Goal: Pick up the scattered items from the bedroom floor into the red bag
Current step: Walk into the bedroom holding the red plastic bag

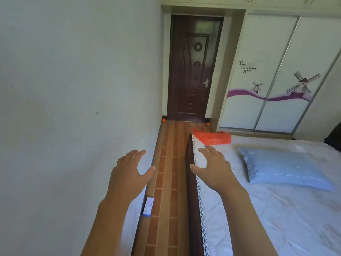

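The red bag (212, 138) lies crumpled on the far corner of the bed. A small white and blue box (148, 207) stands on the floor against the wall's skirting, below my left wrist. Two small orange balls sit at the far end of the floor strip, one (163, 119) at the left door corner and one (208, 124) at the right. My left hand (129, 172) is stretched out over the wall side, fingers spread and empty. My right hand (214, 167) hovers over the bed's edge, fingers spread and empty, short of the bag.
A narrow strip of brown tiled floor (166, 182) runs between the white wall and the bed (258, 209). A blue pillow (282, 169) lies on the mattress. A dark shut door (191, 71) ends the strip, with a sliding wardrobe (267, 80) to its right.
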The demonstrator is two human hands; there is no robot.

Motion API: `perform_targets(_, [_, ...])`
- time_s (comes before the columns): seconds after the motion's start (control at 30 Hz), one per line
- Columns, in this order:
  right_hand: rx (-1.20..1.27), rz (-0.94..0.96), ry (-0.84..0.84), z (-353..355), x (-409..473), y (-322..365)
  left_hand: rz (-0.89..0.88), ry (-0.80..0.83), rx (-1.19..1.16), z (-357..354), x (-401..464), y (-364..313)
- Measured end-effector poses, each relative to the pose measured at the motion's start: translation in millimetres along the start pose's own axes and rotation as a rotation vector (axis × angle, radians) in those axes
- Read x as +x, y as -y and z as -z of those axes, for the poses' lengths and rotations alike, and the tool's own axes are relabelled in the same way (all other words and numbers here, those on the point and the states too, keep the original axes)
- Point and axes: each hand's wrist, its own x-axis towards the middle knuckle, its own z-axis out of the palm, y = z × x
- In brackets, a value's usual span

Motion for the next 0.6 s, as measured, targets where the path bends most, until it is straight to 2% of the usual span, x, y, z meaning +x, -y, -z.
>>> perform_targets(0.27, [0.072,-0.037,-0.013,-5,121,-49,-0.056,-0.008,0.003,-46,121,-25])
perform_targets(0.6, [0.011,-0.068,-0.006,0,260,-124,-0.055,0.049,0.021,-126,261,-69])
